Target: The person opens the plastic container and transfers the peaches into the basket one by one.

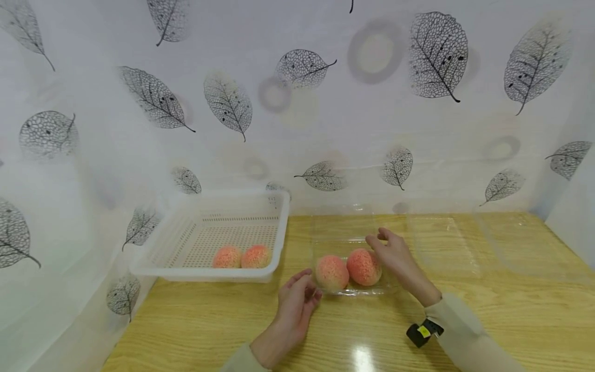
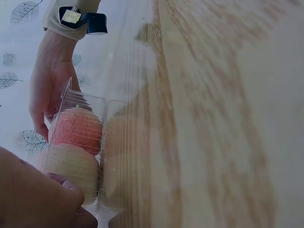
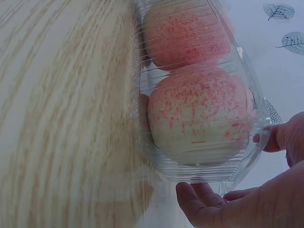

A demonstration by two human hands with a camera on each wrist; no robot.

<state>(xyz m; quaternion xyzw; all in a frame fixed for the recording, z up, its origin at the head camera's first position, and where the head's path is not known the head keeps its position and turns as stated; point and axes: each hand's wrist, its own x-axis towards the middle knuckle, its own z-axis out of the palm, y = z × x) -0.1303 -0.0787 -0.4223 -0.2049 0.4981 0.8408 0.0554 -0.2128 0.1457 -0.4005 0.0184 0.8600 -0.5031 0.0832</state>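
Two pink-and-cream peaches lie side by side in a clear plastic clamshell box on the table, its lid folded open toward the back. My left hand holds the box's front left corner, with the thumb close against the end wall. At the right end, my right hand has its fingers along the box wall. The right wrist view shows the right thumb at the rim and the fingers below, around the corner beside a peach.
A white perforated basket stands left of the box with two more peaches near its front wall. More clear plastic boxes lie at the right. A leaf-patterned curtain hangs behind the wooden table.
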